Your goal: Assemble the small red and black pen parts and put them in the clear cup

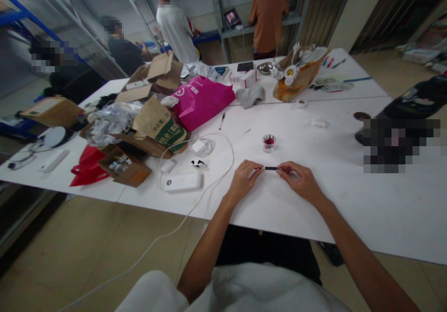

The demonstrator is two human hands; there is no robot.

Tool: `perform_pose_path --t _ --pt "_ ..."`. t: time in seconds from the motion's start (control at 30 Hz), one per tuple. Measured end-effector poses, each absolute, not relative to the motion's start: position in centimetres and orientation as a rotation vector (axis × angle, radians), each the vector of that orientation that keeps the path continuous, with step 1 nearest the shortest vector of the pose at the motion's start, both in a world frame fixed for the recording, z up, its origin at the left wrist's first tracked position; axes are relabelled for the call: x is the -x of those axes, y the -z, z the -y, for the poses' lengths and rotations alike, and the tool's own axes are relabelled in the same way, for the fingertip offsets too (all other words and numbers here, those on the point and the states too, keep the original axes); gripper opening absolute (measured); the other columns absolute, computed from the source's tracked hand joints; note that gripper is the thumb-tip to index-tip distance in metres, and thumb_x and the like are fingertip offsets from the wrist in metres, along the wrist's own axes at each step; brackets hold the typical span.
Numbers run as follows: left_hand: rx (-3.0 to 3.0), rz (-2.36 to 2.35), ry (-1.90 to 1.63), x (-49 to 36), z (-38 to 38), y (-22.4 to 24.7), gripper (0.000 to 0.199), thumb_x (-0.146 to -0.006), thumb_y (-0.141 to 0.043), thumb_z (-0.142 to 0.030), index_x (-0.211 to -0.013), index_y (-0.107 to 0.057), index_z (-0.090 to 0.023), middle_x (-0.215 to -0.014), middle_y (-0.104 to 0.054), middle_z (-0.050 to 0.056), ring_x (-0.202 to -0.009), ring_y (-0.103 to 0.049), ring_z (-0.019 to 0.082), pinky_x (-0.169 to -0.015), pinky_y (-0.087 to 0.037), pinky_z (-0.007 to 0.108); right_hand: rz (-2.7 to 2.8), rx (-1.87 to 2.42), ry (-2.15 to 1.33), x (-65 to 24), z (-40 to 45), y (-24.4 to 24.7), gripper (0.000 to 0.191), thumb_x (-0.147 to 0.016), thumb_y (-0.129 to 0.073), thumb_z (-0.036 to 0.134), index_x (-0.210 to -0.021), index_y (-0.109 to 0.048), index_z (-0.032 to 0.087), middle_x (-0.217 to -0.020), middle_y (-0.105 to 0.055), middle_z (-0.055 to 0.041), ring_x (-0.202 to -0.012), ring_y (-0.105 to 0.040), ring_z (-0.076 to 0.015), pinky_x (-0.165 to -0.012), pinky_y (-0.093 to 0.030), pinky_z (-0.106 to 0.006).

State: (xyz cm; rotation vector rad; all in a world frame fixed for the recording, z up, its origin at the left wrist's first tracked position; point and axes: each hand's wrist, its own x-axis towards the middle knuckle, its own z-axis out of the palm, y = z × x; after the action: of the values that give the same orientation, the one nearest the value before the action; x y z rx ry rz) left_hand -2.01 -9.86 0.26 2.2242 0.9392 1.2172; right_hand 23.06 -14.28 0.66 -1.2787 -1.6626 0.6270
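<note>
Between my two hands is a short, thin black stick-like piece [270, 168], held level just above the white table [349, 186]. My left hand [245, 177] pinches its left end with fingertips and thumb. At the other end, my right hand [298, 178] grips it the same way. What exactly the piece is, I cannot make out. Just beyond my hands stands a small clear cup [268, 143] with red and black bits inside. A small thin metallic-looking strip [247, 130] and a pen [222, 121] lie farther back.
To the left are a white power bank [183, 182], a looping white cable [233, 151], a small cardboard box [124, 166] and a magenta bag [204, 100]. A black bag-like object [412, 100] sits at the right. Several people stand or sit beyond the table.
</note>
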Motion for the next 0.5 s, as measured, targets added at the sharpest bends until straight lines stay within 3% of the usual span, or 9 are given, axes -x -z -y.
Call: perform_pose_path --t 0.5 --pt "-2.272 -0.931 -1.184 2.05 9.88 -0.05 0.013 -0.11 -0.071 -0.032 -0.11 -0.077 -0.021 -0.103 -0.081 0.008 -0.097 -0.075 0.022 -0.091 -0.063 0.04 1.722 1.267 -0.686 -23.23 14.34 -1.21 0.037 -0.108 -0.064 0.055 -0.088 -0.073 0.025 -0.082 -0.075 -0.0047 -0.075 -0.07 -0.0229 -0.072 -0.056 -0.037"
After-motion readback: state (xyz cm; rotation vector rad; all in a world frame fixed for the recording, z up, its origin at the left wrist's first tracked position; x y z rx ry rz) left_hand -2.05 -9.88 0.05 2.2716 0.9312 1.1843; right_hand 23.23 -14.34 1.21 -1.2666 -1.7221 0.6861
